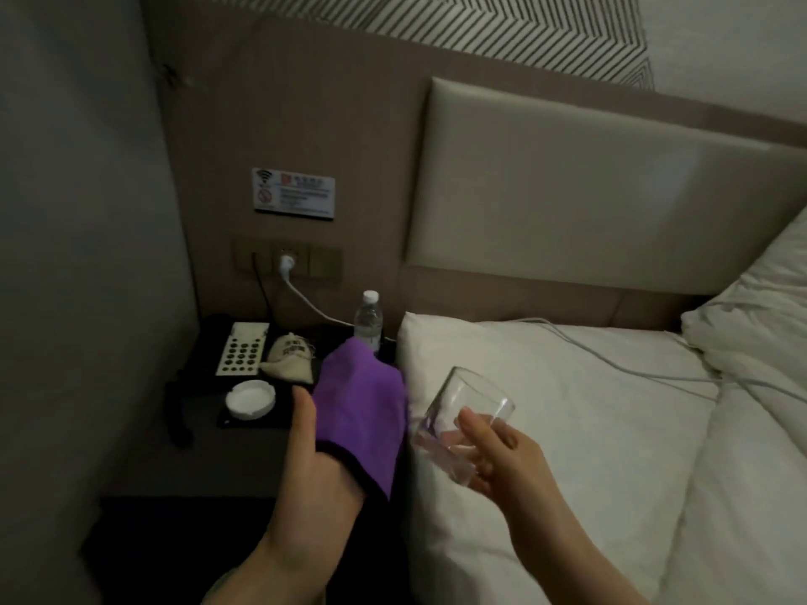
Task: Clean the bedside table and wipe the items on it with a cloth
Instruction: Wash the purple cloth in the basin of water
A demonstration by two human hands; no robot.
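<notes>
Gripping glass (463, 423) beside cloth (362, 412), bottle (369, 318) behind.

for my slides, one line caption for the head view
Left hand holds purple cloth, right hand holds glass.

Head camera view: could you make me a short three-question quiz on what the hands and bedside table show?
1. True or false: the right hand holds a clear drinking glass.
2. Which hand holds the purple microfibre cloth?
3. The round white ashtray sits: A) on the bed, B) on the dark bedside table, C) in a hand.

Key: 1 true; 2 the left hand; 3 B.
</notes>
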